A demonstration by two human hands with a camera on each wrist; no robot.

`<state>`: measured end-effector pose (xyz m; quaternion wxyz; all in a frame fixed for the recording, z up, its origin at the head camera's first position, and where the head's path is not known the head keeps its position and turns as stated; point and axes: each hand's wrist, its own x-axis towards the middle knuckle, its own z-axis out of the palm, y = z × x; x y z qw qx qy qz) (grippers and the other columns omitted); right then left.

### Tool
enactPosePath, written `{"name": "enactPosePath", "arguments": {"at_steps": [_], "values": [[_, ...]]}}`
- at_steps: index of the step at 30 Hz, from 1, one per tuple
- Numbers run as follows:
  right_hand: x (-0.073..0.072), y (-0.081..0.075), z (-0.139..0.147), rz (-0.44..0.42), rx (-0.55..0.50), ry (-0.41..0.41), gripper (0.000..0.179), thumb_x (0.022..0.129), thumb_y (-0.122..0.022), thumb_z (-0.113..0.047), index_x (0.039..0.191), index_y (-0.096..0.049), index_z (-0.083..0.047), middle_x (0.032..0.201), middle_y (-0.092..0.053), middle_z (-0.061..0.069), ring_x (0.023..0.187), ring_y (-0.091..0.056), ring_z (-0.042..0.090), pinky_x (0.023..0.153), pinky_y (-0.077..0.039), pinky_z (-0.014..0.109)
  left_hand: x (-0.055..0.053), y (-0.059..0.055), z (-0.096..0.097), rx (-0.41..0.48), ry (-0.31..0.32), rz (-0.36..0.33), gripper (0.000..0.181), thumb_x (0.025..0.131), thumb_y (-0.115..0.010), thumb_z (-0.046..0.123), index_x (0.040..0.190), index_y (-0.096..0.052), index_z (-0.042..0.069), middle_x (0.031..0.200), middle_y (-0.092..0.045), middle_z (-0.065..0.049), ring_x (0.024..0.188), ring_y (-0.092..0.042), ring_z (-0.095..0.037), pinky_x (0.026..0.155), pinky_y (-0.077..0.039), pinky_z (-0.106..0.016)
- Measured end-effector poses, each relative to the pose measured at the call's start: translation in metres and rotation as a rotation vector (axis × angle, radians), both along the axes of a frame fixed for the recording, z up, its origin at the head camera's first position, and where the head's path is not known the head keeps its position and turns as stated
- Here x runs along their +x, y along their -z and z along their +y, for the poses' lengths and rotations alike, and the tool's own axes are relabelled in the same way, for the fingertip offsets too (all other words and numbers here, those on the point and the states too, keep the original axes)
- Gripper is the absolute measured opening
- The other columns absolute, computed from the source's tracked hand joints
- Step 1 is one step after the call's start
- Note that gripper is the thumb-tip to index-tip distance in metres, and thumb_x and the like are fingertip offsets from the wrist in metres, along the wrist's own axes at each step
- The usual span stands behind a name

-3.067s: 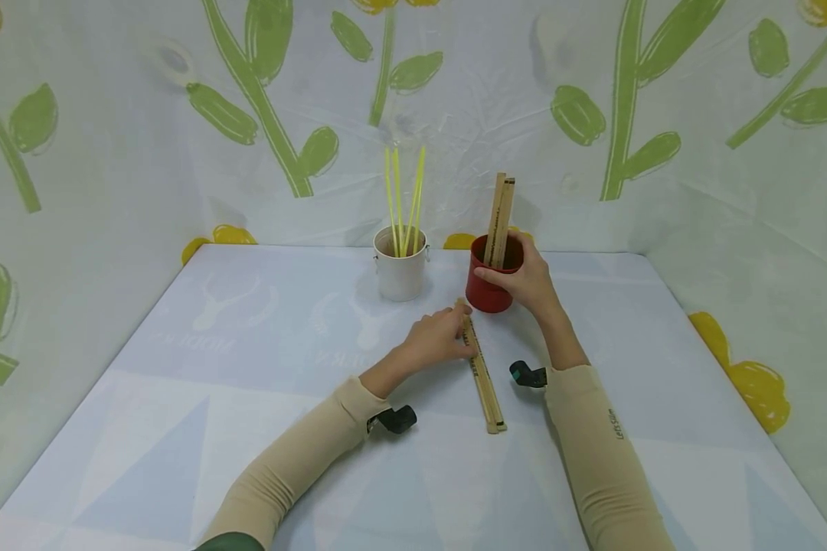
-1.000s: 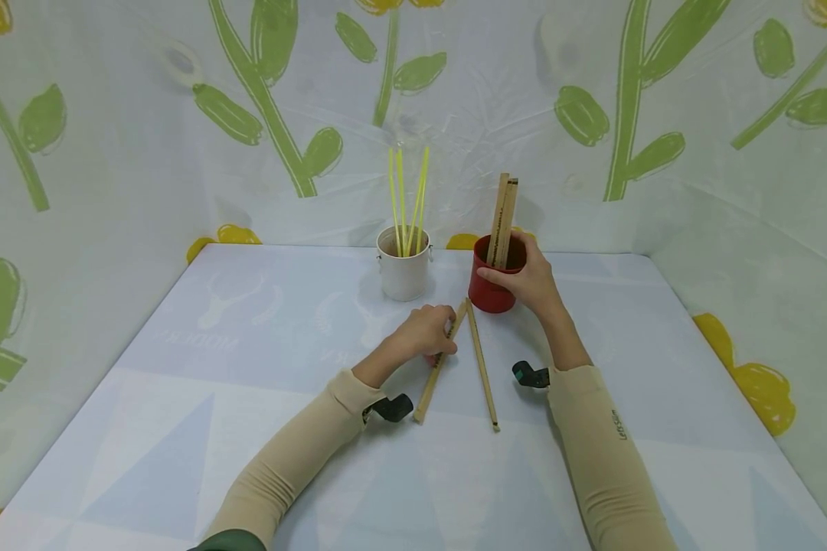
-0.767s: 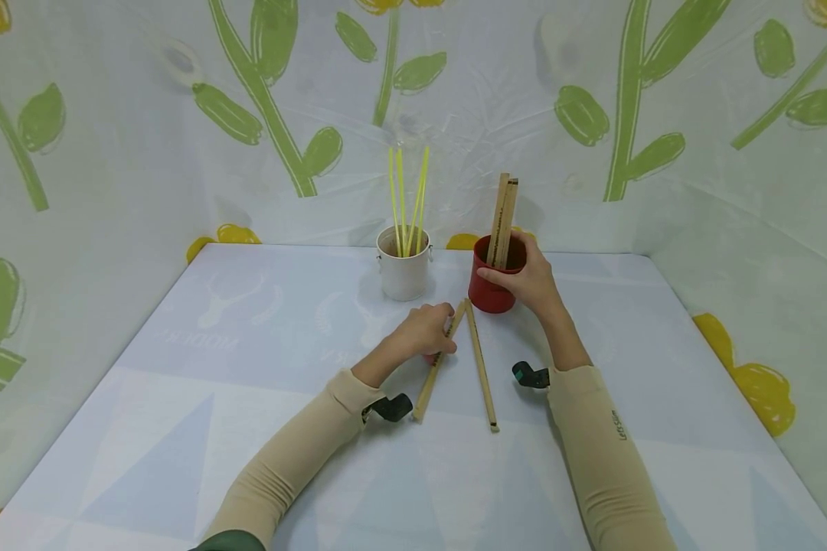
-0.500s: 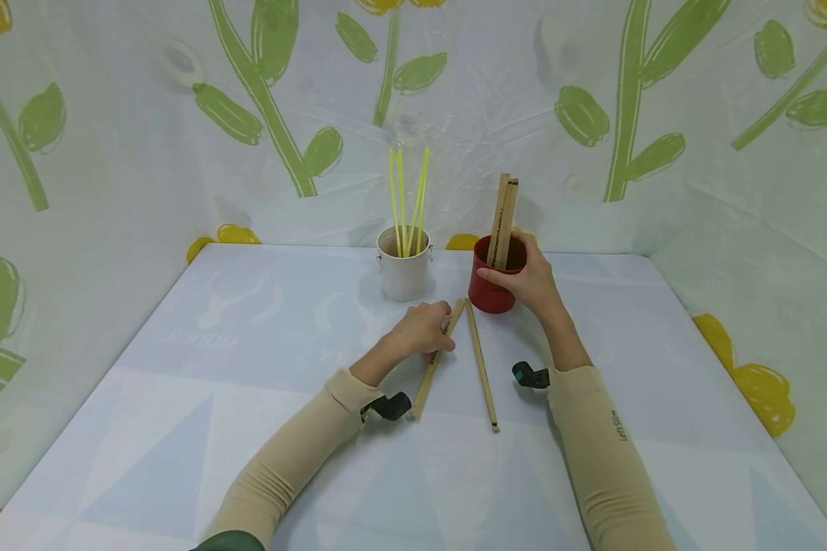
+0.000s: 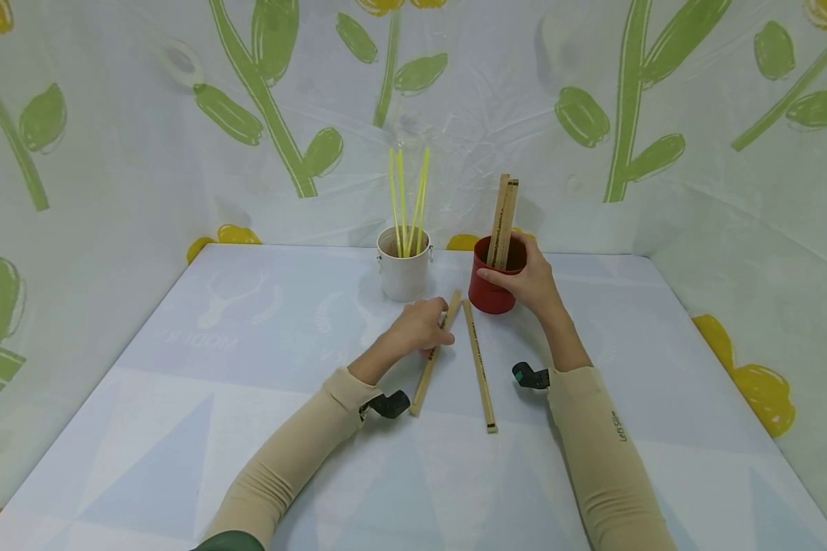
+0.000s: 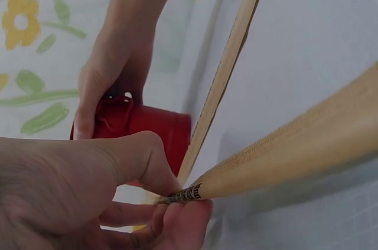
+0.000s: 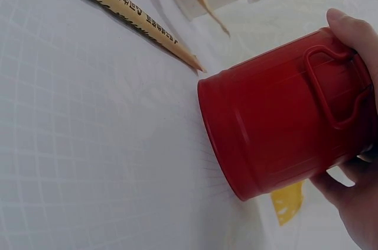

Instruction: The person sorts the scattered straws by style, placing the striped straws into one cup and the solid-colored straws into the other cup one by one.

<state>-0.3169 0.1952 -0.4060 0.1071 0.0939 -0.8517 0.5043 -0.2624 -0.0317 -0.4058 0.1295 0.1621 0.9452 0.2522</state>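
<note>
My left hand [image 5: 420, 325] pinches a pair of chopsticks in a brown paper sleeve [image 5: 425, 383] between thumb and fingers; the left wrist view shows printing on the sleeve [image 6: 283, 149] by the thumb tip. A second paper-sleeved pair of chopsticks [image 5: 480, 367] lies on the table just to the right, its far end close to the red bucket [image 5: 491, 295]. Around that bucket's right side and rim curls my right hand [image 5: 532, 279], thumb in front. Several sleeved chopsticks [image 5: 505, 218] stand upright in it, leaning slightly right. The bucket's folded handle [image 7: 331, 87] shows in the right wrist view.
A white bucket [image 5: 404, 283] with several thin yellow sticks [image 5: 401, 180] stands left of the red one, near the table's back edge. Behind rises a flower-printed curtain [image 5: 482, 99]. A black wrist camera [image 5: 390, 405] sits low under the left forearm.
The two sleeved chopstick pairs lay side by side; my left hand has drawn one off to the left and slightly away from me. My right hand keeps its grip on the red bucket.
</note>
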Motion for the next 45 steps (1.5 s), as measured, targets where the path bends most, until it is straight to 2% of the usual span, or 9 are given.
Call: {"name": "enactPosePath", "arguments": {"at_steps": [8, 15, 21, 28, 32, 37, 45], "values": [[0.0, 0.0, 0.0, 0.007, -0.005, -0.008, 0.089, 0.078, -0.081, -0.043, 0.148, -0.032, -0.023, 0.143, -0.047, 0.006, 0.131, -0.043, 0.025, 0.105, -0.045, 0.054, -0.002, 0.0, -0.001, 0.056, 0.005, 0.024, 0.048, 0.088, -0.071, 0.022, 0.129, -0.05, 0.009, 0.079, -0.065, -0.003, 0.048, -0.062, -0.012, 0.051, -0.05, -0.023], [0.0, 0.001, 0.0, 0.024, 0.008, 0.0, 0.089, 0.077, -0.082, -0.044, 0.148, -0.033, -0.023, 0.142, -0.047, 0.005, 0.13, -0.045, 0.024, 0.105, -0.045, 0.053, -0.001, -0.003, 0.0, 0.162, 0.036, 0.071, 0.045, 0.088, -0.07, 0.018, 0.126, -0.049, 0.008, 0.083, -0.065, -0.005, 0.05, -0.062, -0.013, 0.052, -0.05, -0.023], [-0.002, 0.002, -0.003, 0.031, 0.004, -0.007, 0.089, 0.077, -0.082, -0.044, 0.148, -0.033, -0.022, 0.142, -0.048, 0.006, 0.13, -0.045, 0.025, 0.105, -0.045, 0.053, -0.002, -0.007, -0.002, 0.213, 0.021, 0.123, 0.039, 0.087, -0.07, 0.018, 0.12, -0.053, 0.008, 0.089, -0.066, -0.006, 0.052, -0.06, -0.011, 0.051, -0.049, -0.022], [0.0, 0.002, -0.001, 0.026, 0.019, 0.0, 0.09, 0.077, -0.081, -0.046, 0.148, -0.032, -0.023, 0.143, -0.047, 0.006, 0.13, -0.045, 0.025, 0.104, -0.046, 0.054, -0.004, -0.012, 0.002, 0.374, 0.038, 0.2, 0.033, 0.087, -0.069, 0.015, 0.116, -0.054, 0.007, 0.093, -0.066, -0.008, 0.053, -0.061, -0.012, 0.05, -0.053, -0.023], [-0.001, 0.003, 0.0, 0.032, 0.019, -0.004, 0.091, 0.077, -0.082, -0.045, 0.149, -0.032, -0.022, 0.143, -0.047, 0.007, 0.131, -0.045, 0.026, 0.105, -0.045, 0.054, -0.005, -0.015, 0.004, 0.45, 0.034, 0.215, 0.029, 0.088, -0.067, 0.012, 0.114, -0.057, 0.005, 0.092, -0.067, -0.009, 0.059, -0.063, -0.013, 0.051, -0.054, -0.022], [-0.001, 0.003, 0.0, 0.04, 0.013, -0.008, 0.09, 0.077, -0.082, -0.043, 0.148, -0.033, -0.021, 0.142, -0.048, 0.007, 0.13, -0.045, 0.026, 0.105, -0.044, 0.054, -0.007, -0.018, 0.007, 0.52, 0.042, 0.238, 0.023, 0.089, -0.064, 0.008, 0.111, -0.059, 0.003, 0.091, -0.068, -0.011, 0.066, -0.068, -0.015, 0.053, -0.055, -0.022], [-0.001, 0.004, 0.001, 0.058, 0.001, -0.014, 0.088, 0.078, -0.083, -0.039, 0.148, -0.034, -0.02, 0.141, -0.048, 0.007, 0.128, -0.047, 0.026, 0.106, -0.044, 0.053, -0.014, -0.022, 0.017, 0.6, 0.051, 0.338, 0.018, 0.091, -0.062, 0.008, 0.108, -0.06, 0.004, 0.091, -0.068, -0.01, 0.068, -0.069, -0.018, 0.055, -0.055, -0.02]]}}
